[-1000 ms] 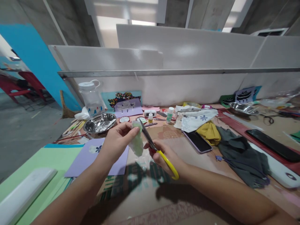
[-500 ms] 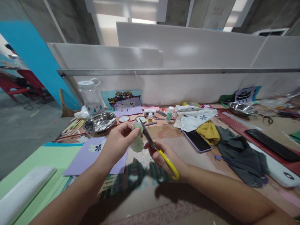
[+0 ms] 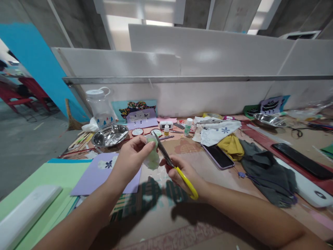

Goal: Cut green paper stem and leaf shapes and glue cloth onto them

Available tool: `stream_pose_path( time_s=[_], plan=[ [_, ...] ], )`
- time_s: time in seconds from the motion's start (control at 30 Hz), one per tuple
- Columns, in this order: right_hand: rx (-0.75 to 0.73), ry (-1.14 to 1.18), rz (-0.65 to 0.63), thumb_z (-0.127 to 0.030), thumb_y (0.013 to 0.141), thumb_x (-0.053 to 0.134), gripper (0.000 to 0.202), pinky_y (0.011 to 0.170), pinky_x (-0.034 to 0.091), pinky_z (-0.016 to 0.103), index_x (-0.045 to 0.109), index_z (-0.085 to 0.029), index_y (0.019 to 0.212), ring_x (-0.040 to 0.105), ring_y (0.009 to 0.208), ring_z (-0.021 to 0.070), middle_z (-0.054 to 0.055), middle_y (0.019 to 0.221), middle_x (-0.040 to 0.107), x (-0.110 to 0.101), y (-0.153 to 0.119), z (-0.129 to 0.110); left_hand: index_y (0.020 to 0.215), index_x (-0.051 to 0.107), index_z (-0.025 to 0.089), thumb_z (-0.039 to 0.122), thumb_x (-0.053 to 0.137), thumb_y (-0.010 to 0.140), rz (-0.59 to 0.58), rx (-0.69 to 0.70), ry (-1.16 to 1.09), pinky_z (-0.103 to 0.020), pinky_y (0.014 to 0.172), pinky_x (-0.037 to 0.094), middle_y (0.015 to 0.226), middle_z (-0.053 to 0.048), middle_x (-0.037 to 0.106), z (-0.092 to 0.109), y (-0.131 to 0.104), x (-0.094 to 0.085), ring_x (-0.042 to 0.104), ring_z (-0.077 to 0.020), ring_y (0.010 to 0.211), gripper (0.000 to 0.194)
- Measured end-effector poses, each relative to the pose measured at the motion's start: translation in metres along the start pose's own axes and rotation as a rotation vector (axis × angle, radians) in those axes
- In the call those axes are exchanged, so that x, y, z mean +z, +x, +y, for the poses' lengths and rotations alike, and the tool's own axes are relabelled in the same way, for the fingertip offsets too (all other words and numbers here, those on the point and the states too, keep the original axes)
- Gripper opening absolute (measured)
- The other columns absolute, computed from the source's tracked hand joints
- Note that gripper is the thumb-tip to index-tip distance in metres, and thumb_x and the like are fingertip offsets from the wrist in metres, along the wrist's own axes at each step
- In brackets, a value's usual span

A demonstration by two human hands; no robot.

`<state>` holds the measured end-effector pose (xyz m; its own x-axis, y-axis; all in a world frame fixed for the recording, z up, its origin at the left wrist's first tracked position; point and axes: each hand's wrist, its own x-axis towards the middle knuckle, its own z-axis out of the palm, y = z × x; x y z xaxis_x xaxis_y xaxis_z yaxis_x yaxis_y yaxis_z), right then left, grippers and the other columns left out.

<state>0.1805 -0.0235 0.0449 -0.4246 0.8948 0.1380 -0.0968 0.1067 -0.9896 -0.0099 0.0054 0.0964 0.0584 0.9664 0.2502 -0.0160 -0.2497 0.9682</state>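
Observation:
My left hand [image 3: 134,152] pinches a small pale green, translucent piece [image 3: 151,158], thin like paper or cloth, between thumb and fingers. Yellow-handled scissors [image 3: 186,182] are gripped in my right hand [image 3: 183,172], their blades pointing up and left along the right edge of that piece. Whether the blades touch it I cannot tell. Under my left forearm lies a purple card [image 3: 90,173] with a white shape and a dark blue flower on it.
Green sheets [image 3: 70,173] bear a white case [image 3: 31,211] at left. A steel bowl [image 3: 97,139], a clear bottle [image 3: 100,107] and a glue stick [image 3: 188,127] stand behind. Phone [image 3: 220,156], yellow cloth [image 3: 231,147] and grey cloth [image 3: 265,173] lie at right.
The pale green piece has turned slightly in my left hand. Both hands and the scissors stay almost where they were.

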Motion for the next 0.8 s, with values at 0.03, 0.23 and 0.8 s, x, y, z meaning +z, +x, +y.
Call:
stream_pose_path(
  time_s=[0.03, 0.23, 0.8],
  plan=[
    [-0.005, 0.0, 0.0, -0.077, 0.07, 0.071, 0.069, 0.052, 0.026, 0.023, 0.061, -0.017, 0.102, 0.034, 0.06, 0.0087, -0.003, 0.075, 0.047, -0.0001, 0.0002, 0.0003, 0.067, 0.058, 0.019, 0.041, 0.077, 0.078, 0.0, 0.001, -0.008, -0.022, 0.055, 0.039, 0.065, 0.003, 0.057, -0.0006, 0.0001, -0.0005, 0.049, -0.0114, 0.059, 0.031],
    [-0.026, -0.018, 0.003, -0.077, 0.07, 0.071, 0.068, 0.056, 0.027, 0.025, 0.064, -0.017, 0.101, 0.036, 0.063, 0.0099, -0.003, 0.074, 0.048, -0.0009, 0.0011, 0.0037, 0.069, 0.059, 0.019, 0.041, 0.078, 0.079, 0.009, -0.005, -0.046, -0.021, 0.058, 0.041, 0.07, 0.001, 0.063, -0.0031, 0.0013, -0.0024, 0.053, -0.0118, 0.063, 0.031],
    [0.018, -0.035, 0.015, -0.076, 0.067, 0.074, 0.068, 0.055, 0.026, 0.025, 0.065, -0.015, 0.098, 0.034, 0.061, 0.0093, -0.004, 0.073, 0.047, 0.0006, 0.0017, 0.0001, 0.068, 0.059, 0.018, 0.04, 0.08, 0.078, -0.005, 0.006, -0.102, -0.019, 0.059, 0.043, 0.071, 0.002, 0.067, -0.003, 0.0035, -0.0026, 0.057, -0.0107, 0.064, 0.032]
  ],
)
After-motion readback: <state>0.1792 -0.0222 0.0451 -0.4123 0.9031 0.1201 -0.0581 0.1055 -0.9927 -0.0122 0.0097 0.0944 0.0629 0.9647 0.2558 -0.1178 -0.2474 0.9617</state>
